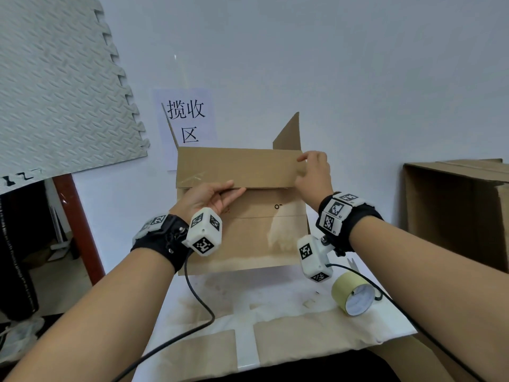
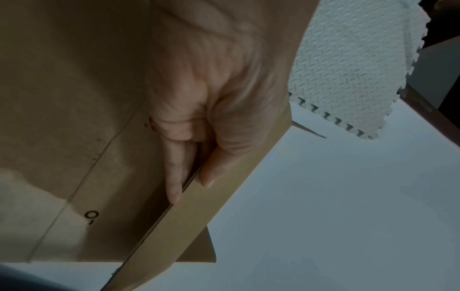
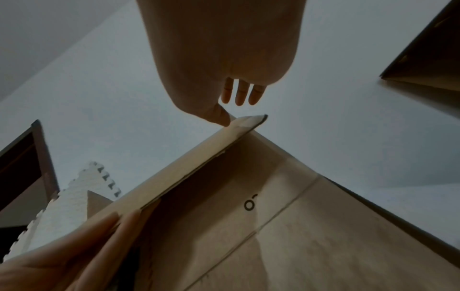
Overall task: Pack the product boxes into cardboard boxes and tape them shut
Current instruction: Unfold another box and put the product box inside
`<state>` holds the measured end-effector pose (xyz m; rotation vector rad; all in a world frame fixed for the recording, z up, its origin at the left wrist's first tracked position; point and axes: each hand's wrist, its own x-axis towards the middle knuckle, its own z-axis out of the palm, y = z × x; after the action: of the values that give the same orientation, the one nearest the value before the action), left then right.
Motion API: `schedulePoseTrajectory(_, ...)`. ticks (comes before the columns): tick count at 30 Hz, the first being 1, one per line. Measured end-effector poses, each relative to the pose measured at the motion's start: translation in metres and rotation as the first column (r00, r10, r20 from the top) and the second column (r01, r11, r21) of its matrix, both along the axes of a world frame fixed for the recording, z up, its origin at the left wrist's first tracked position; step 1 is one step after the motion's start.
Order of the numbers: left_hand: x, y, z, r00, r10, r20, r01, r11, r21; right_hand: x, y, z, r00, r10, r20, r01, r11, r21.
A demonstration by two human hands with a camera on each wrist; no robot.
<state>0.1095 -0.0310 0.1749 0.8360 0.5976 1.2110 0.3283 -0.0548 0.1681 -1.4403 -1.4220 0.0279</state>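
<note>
Your white table [image 1: 275,293], blotched tan in patches, carries the cardboard box [image 1: 248,244] at its middle. To your right a roll of tape [image 1: 341,290] lies on its side. Farther right, a larger carton [image 1: 454,216] lies tipped over, with its opening sideways. Flat cardboard sheets [image 1: 316,334] cover the near edge.

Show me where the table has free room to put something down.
Free: the strip of table between the cardboard box and the flat cardboard, left of the tape roll. A cable crosses its left end. Crowded: the right side, with tape roll and big box.
</note>
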Motion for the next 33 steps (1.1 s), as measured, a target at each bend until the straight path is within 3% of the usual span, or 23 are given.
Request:
schedulePoseTrajectory(10,-0.019,-0.008,-0.014,0.999,-0.011,-0.039,0.013,0.999,0.035,-0.022,0.015,0.007,0.922,0.213,0.324,-0.18,0.975,-0.13)
schedulePoseTrajectory(16,-0.03,-0.012,-0.015,0.994,-0.054,-0.094,0.06,0.997,0.058,-0.032,0.019,0.027,0.851,0.156,0.501,-0.072,0.98,-0.184)
schedulePoseTrajectory(20,-0.036,-0.015,-0.019,0.988,-0.066,-0.139,0.074,0.996,0.054,-0.032,0.023,0.028,0.826,0.123,0.55,0.0,0.976,-0.218)
schedulePoseTrajectory(23,-0.042,-0.014,-0.023,0.966,-0.036,-0.258,0.037,0.999,-0.002,-0.034,0.019,0.025,0.835,0.121,0.536,0.023,0.967,-0.254)
schedulePoseTrajectory(24,-0.045,-0.014,-0.023,0.934,-0.035,-0.356,0.026,0.999,-0.032,-0.034,0.018,0.023,0.851,0.134,0.508,0.011,0.962,-0.272)
schedulePoseTrajectory(25,-0.05,-0.016,-0.024,0.859,-0.048,-0.509,0.022,0.998,-0.056,-0.035,0.017,0.02,0.864,0.145,0.483,-0.004,0.96,-0.281)
schedulePoseTrajectory(27,-0.059,-0.02,-0.02,0.565,-0.064,-0.823,0.05,0.998,-0.043,-0.039,0.017,0.009,0.872,0.144,0.469,-0.023,0.967,-0.253)
schedulePoseTrajectory(29,-0.06,-0.027,-0.011,0.311,0.151,-0.938,0.059,0.982,0.178,-0.047,0.019,-0.004,0.848,0.141,0.511,-0.029,0.975,-0.219)
schedulePoseTrajectory(30,-0.058,-0.028,-0.005,0.214,0.365,-0.906,0.062,0.921,0.385,-0.051,0.02,-0.011,0.829,0.143,0.541,-0.028,0.976,-0.215)
schedulePoseTrajectory(31,-0.054,-0.029,0.001,0.123,0.584,-0.803,0.078,0.801,0.594,-0.054,0.021,-0.017,0.811,0.148,0.566,-0.026,0.976,-0.217)
schedulePoseTrajectory(33,-0.043,-0.026,0.01,0.046,0.824,-0.565,0.194,0.548,0.814,-0.057,0.022,-0.023,0.794,0.151,0.589,-0.023,0.976,-0.219)
